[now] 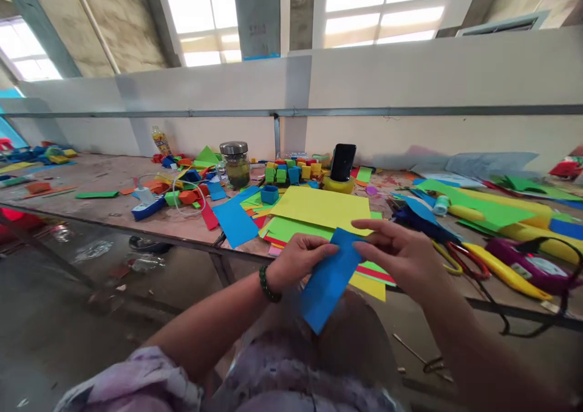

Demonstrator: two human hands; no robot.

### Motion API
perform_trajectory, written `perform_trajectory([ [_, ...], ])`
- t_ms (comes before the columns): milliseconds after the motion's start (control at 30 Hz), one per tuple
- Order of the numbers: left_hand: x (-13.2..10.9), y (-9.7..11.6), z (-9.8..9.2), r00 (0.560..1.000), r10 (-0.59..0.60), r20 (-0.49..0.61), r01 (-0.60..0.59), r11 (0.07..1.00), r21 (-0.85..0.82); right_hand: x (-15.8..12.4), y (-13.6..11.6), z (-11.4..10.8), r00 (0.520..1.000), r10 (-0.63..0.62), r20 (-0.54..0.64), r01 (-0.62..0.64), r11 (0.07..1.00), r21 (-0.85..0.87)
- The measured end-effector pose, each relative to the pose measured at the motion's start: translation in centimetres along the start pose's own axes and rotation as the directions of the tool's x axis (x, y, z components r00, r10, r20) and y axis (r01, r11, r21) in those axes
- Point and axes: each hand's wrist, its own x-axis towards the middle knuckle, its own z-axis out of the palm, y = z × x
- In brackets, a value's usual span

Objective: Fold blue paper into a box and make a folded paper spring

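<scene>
The left hand (296,259), with a dark bracelet (268,284) at its wrist, has its thumb and fingers clamped on the upper left edge of a blue strip of paper (331,284). The strip is tilted and held in front of the near edge of the desk (98,178), above the person's lap. The right hand (412,260) is at the strip's upper right corner, its thumb touching the edge and its index finger raised away from the thumb; whether the other fingers grip the paper, I cannot tell.

Just beyond the hands, a yellow sheet (321,207) lies on a stack of coloured paper. A blue sheet (235,218) lies to its left. Farther back stand a lidded jar (235,166) and a phone (344,162), leaning upright on a yellow holder (337,185). Scissors (469,260) lie to the right, near a purple object (531,266).
</scene>
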Motion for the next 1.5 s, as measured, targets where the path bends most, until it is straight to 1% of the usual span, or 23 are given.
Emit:
perform_trajectory([
  [33,1.7,0.4,-0.7,1.0,-0.005,0.014,0.004,0.999,0.036,1.9,0.3,-0.9,0.996,0.02,0.083,-0.021,1.0,0.006],
  [100,5.6,0.9,-1.9,0.998,-0.038,0.049,0.035,0.998,0.056,5.8,1.1,-2.4,0.982,0.083,0.168,-0.081,0.997,-0.018],
  [200,11.7,0.7,-3.5,0.996,-0.076,0.045,0.071,0.992,0.1,11.4,3.3,-3.6,0.965,0.171,0.2,-0.164,0.985,-0.053],
  [267,15.2,0.0,-4.2,0.998,-0.069,-0.009,0.069,0.957,0.283,14.4,5.6,-3.9,0.954,0.238,0.181,-0.221,0.969,-0.11],
  [300,16.4,-0.5,-4.4,0.999,-0.015,-0.039,0.031,0.903,0.428,15.6,7.0,-3.8,0.949,0.266,0.167,-0.245,0.959,-0.14],
  [367,17.8,-1.7,-4.6,0.991,0.133,-0.008,-0.087,0.694,0.714,17.2,9.8,-3.7,0.94,0.311,0.14,-0.281,0.94,-0.194],
  [400,17.9,-2.3,-4.5,0.981,0.187,0.055,-0.153,0.563,0.812,17.7,11.2,-3.6,0.937,0.326,0.125,-0.293,0.93,-0.222],
  [433,17.6,-2.9,-4.5,0.974,0.172,0.149,-0.213,0.455,0.864,17.9,12.5,-3.5,0.935,0.338,0.108,-0.303,0.919,-0.254],
  [467,17.1,-3.4,-4.3,0.966,0.106,0.234,-0.257,0.388,0.885,18.0,13.5,-3.5,0.934,0.346,0.089,-0.307,0.906,-0.291],
  [533,15.6,-4.1,-4.0,0.925,-0.061,0.374,-0.337,0.32,0.885,17.8,15.0,-3.4,0.941,0.335,0.056,-0.29,0.879,-0.377],
  [600,14.3,-4.5,-3.8,0.888,-0.136,0.439,-0.386,0.298,0.873,17.5,15.6,-3.5,0.955,0.295,0.039,-0.241,0.843,-0.481],
  [633,13.8,-4.5,-3.8,0.882,-0.141,0.45,-0.396,0.297,0.869,17.3,15.6,-3.6,0.962,0.272,0.038,-0.21,0.818,-0.535],
  [767,13.1,-4.4,-3.8,0.879,-0.131,0.459,-0.4,0.323,0.858,16.9,15.2,-3.8,0.98,0.192,0.049,-0.101,0.697,-0.71],
  [900,13.3,-4.2,-3.8,0.875,-0.117,0.471,-0.411,0.338,0.847,17.2,14.2,-3.4,0.988,0.104,0.114,0.036,0.561,-0.827],
  [967,13.3,-4.1,-3.7,0.875,-0.093,0.474,-0.423,0.328,0.845,18.1,13.6,-3.1,0.976,0.143,0.166,0.062,0.548,-0.834],
  [1033,13.3,-3.9,-3.7,0.875,-0.065,0.48,-0.44,0.308,0.843,19.3,13.1,-2.7,0.917,0.308,0.253,0.006,0.624,-0.782],
  [1067,13.3,-3.8,-3.7,0.875,-0.051,0.481,-0.447,0.297,0.844,20.1,12.9,-2.6,0.858,0.403,0.318,-0.035,0.663,-0.748],
  [1133,13.3,-3.8,-3.6,0.877,-0.026,0.479,-0.454,0.275,0.847,21.6,12.8,-2.4,0.741,0.522,0.421,-0.103,0.709,-0.698],
  [1233,13.3,-4.0,-3.6,0.877,-0.005,0.481,-0.465,0.251,0.849,23.4,13.4,-2.4,0.577,0.633,0.517,-0.278,0.746,-0.605],
  [1267,13.3,-4.1,-3.7,0.875,0.0,0.484,-0.469,0.244,0.849,23.8,13.7,-2.5,0.535,0.659,0.529,-0.335,0.74,-0.584],
  [1300,13.3,-4.1,-3.7,0.874,0.004,0.486,-0.473,0.237,0.849,24.2,14.0,-2.7,0.513,0.681,0.523,-0.375,0.726,-0.577],
  [1333,13.3,-4.1,-3.7,0.873,0.008,0.487,-0.475,0.229,0.849,24.6,14.3,-2.9,0.512,0.695,0.504,-0.394,0.712,-0.581],
  [1500,13.3,-4.1,-3.6,0.871,0.016,0.491,-0.484,0.202,0.851,25.4,15.8,-4.3,0.563,0.699,0.441,-0.436,0.704,-0.561],
])
